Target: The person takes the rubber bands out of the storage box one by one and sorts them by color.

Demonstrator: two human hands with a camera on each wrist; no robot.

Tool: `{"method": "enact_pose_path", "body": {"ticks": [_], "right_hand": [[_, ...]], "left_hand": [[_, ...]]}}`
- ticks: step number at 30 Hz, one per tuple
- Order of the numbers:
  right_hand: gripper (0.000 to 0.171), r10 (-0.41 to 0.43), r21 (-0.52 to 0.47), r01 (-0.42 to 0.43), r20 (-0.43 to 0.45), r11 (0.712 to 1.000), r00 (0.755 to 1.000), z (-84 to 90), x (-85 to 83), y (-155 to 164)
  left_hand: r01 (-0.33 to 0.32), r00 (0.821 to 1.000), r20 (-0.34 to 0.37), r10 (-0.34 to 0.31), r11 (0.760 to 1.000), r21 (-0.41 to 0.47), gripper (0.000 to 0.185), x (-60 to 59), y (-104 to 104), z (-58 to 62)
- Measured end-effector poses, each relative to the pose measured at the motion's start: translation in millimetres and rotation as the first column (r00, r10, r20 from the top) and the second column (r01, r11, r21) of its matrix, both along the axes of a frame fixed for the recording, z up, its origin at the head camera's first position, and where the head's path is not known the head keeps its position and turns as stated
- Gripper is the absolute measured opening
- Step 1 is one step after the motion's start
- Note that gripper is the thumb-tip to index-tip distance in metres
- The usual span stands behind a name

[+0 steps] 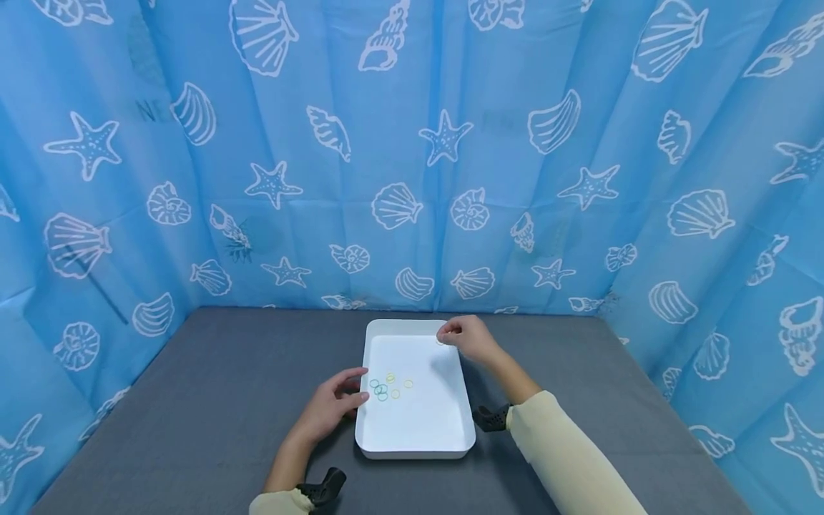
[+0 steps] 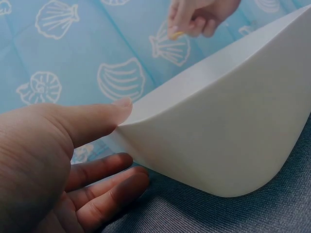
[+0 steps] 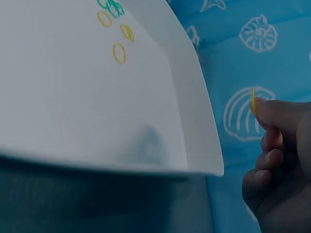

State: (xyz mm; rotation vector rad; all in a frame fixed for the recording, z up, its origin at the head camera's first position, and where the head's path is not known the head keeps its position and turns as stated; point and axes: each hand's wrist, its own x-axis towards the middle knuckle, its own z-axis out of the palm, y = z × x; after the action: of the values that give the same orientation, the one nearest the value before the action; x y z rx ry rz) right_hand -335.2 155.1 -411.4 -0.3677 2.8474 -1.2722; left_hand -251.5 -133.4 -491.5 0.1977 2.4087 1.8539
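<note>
Looks like we're mid-sort here — the right hand (image 1: 468,336) has a small yellow rubber band (image 3: 253,101) pinched between thumb and fingertip, held over the far end of the white tray (image 1: 412,436). The left hand (image 1: 331,408) rests relaxed against the tray's near-left wall, fingers straight, steadying it. The other yellow and green bands (image 1: 385,387) lie loose on the tray floor near that left side. I'd guess the next move needs a careful carry — that band's thin and easy to drop.
</note>
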Motion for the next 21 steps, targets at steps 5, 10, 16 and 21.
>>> {"method": "enact_pose_path", "body": {"ticks": [5,10,16,21], "right_hand": [[0.008,-0.024,-0.030,0.023,-0.034,0.999,0.999,-7.3,3.3,21.4],[0.008,-0.046,-0.051,0.042,-0.075,0.998,0.996,-16.4,7.5,35.7],[0.008,-0.083,-0.064,0.078,-0.074,0.995,0.994,-27.7,9.8,47.9],[0.007,-0.118,-0.050,0.113,-0.100,0.992,0.988,-36.7,10.2,54.2]], "left_hand": [[0.002,1.000,-0.008,-0.002,1.000,0.008,0.048,0.0,1.7,1.5],[-0.008,1.000,-0.004,0.008,1.000,-0.002,0.047,-0.4,1.5,-0.3],[-0.011,1.000,-0.002,0.011,1.000,-0.009,0.046,-1.0,1.2,-1.4],[-0.011,1.000,-0.001,0.011,1.000,-0.008,0.047,-1.7,1.1,-2.3]]}}
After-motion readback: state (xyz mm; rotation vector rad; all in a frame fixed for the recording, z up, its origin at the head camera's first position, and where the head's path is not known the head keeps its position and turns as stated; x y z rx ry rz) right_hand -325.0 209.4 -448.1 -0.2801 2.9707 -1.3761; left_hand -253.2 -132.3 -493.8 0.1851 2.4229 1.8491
